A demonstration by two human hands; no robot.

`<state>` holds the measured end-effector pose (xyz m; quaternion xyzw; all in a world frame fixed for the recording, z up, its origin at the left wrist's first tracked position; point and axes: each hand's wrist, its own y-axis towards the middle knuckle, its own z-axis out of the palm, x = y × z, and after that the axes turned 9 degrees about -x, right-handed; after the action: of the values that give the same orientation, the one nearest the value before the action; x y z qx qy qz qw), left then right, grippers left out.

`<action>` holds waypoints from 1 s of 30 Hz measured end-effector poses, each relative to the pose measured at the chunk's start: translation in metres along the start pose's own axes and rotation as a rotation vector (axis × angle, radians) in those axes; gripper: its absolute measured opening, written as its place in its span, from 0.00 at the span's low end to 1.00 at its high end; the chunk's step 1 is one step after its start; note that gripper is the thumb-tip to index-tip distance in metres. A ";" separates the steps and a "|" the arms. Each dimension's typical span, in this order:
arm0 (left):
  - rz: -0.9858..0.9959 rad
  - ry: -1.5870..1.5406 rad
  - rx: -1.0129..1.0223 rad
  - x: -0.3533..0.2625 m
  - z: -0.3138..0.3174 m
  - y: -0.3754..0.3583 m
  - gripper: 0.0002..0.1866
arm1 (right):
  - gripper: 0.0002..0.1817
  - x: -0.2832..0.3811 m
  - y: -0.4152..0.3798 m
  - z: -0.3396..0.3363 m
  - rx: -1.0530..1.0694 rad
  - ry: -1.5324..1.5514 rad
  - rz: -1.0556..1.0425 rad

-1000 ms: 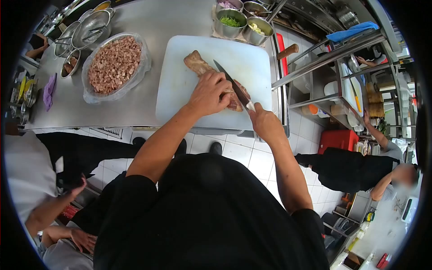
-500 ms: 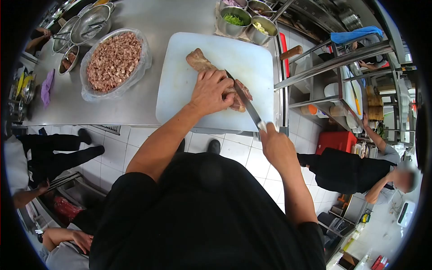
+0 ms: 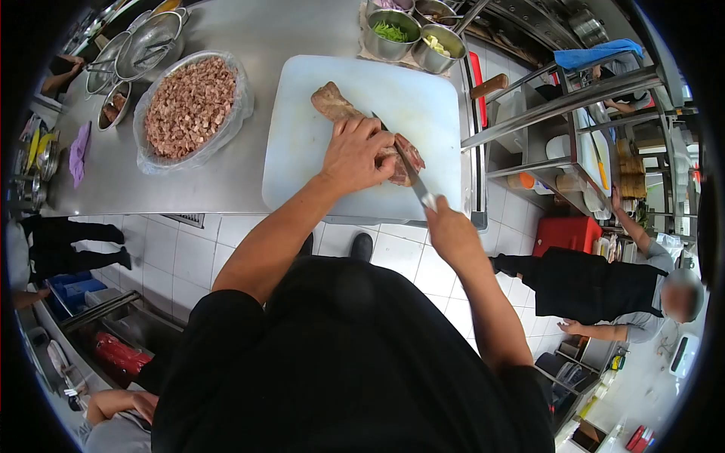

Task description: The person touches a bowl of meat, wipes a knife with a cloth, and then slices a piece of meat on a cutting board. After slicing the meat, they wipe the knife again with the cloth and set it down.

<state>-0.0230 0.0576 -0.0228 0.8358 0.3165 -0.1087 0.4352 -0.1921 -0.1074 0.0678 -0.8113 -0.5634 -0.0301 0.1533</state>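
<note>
Now, left hand [image 3: 353, 155]: fingers bent and drawn together, clamped down on the meat [image 3: 330, 98], hiding its middle from us.
Right hand [image 3: 453, 230]: closed round the pale handle of the knife [image 3: 410, 169], nearer the body than the left hand and to its right.
Blade: just right of the left hand's bent fingers, tip pointing away and a little left; we cannot tell whether steel touches skin.
Meat, bearing: directly under the left hand, the nearer of the two; from the right hand we place it away and to the left, reached by the blade alone.
Meat, long axis: slantwise, far left to near right; we note the blade running the same general way, only steeper, over the near-right end.
Redder flesh [image 3: 411, 152]: shows right of the blade; whether it is parted from the rest, we cannot tell.
Cutting board [image 3: 298, 155]: white, under the meat, at the near edge of the bench [image 3: 260, 38].
Diced meat [image 3: 189, 106]: heaped in a plastic-lined bowl [image 3: 244, 106], left of the board, well apart from both hands.
</note>
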 end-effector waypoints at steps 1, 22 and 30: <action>0.009 0.010 0.000 0.000 0.001 0.002 0.16 | 0.16 0.004 0.011 0.013 -0.031 0.006 -0.005; 0.021 -0.055 -0.031 0.005 -0.004 0.002 0.16 | 0.15 0.025 -0.041 -0.045 0.037 -0.129 0.049; 0.024 -0.034 0.002 0.006 0.000 0.001 0.15 | 0.16 0.032 0.015 -0.017 -0.003 -0.082 -0.007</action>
<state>-0.0176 0.0596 -0.0245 0.8382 0.2988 -0.1178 0.4408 -0.1648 -0.0874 0.0879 -0.8103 -0.5718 0.0019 0.1284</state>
